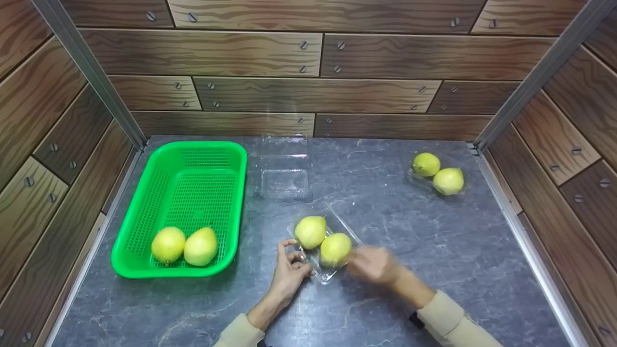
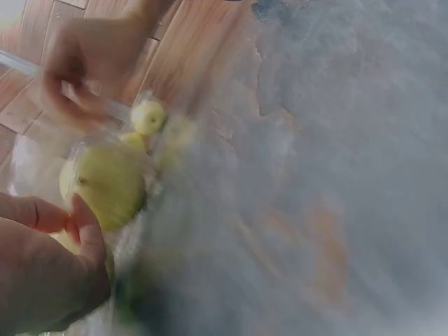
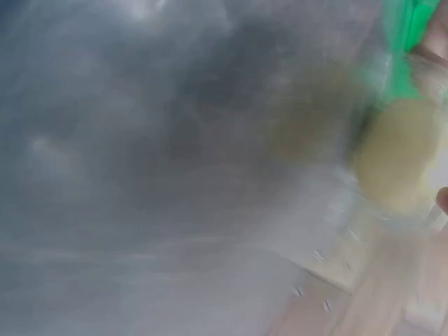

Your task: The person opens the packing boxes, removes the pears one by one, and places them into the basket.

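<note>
Two round yellow fruits with slightly tapered ends, one a nearer yellow fruit (image 1: 336, 249), lie in a clear plastic container (image 1: 327, 276) at the front middle. My left hand (image 1: 290, 272) pinches the container's near left edge between thumb and fingers; the left wrist view shows this thumb right beside a large yellow fruit (image 2: 105, 183). My right hand (image 1: 376, 265), blurred, is at the container's right side. In the left wrist view the right hand (image 2: 94, 70) has curled fingers on the edge of the clear plastic. The right wrist view is mostly smeared, with one yellow fruit (image 3: 397, 155) at its right.
At the left stands a green basket (image 1: 197, 193) with two yellow fruits near its front end. An open clear container (image 1: 285, 180) stands behind the hands. A clear container (image 1: 424, 184) with two yellow fruits sits at the back right. Wood-patterned walls (image 1: 260, 53) enclose the grey table.
</note>
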The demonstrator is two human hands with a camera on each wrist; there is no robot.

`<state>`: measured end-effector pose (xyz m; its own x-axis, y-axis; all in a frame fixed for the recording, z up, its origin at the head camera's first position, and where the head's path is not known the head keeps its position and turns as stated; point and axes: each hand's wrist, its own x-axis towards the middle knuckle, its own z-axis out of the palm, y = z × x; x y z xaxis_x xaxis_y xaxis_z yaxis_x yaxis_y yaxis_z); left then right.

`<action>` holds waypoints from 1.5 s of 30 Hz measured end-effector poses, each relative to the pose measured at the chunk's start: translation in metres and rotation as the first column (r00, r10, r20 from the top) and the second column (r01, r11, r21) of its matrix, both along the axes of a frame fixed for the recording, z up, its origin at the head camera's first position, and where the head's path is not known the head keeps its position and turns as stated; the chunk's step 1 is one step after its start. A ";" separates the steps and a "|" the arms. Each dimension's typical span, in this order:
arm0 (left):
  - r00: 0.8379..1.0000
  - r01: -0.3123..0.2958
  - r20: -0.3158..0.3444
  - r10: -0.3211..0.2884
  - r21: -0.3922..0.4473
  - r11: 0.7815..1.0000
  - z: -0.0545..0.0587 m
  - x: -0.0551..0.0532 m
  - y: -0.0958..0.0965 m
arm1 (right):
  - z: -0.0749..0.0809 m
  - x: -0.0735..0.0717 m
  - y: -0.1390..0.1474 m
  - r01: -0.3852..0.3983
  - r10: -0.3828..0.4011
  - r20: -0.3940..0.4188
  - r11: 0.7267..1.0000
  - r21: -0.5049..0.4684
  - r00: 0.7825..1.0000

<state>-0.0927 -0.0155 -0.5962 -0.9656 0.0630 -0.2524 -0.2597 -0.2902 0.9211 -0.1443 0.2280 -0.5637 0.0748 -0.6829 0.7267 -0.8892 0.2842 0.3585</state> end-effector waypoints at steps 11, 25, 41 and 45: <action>1.000 -0.013 0.009 0.013 -0.011 1.000 0.000 0.003 0.004 | 0.013 -0.007 0.010 0.030 0.016 0.186 0.971 -0.239 0.982; 0.996 -0.080 0.028 0.080 -0.012 0.997 0.005 -0.006 -0.013 | -0.003 -0.007 0.026 0.148 0.043 0.409 0.893 -0.425 0.912; 0.988 -0.148 0.025 0.150 -0.076 0.986 0.008 -0.045 -0.038 | -0.012 0.006 0.024 0.393 0.161 0.657 0.688 -0.610 0.737; 0.988 -0.150 0.018 0.152 -0.089 0.985 0.007 -0.054 -0.040 | -0.013 0.006 0.023 0.402 0.185 0.659 0.663 -0.631 0.729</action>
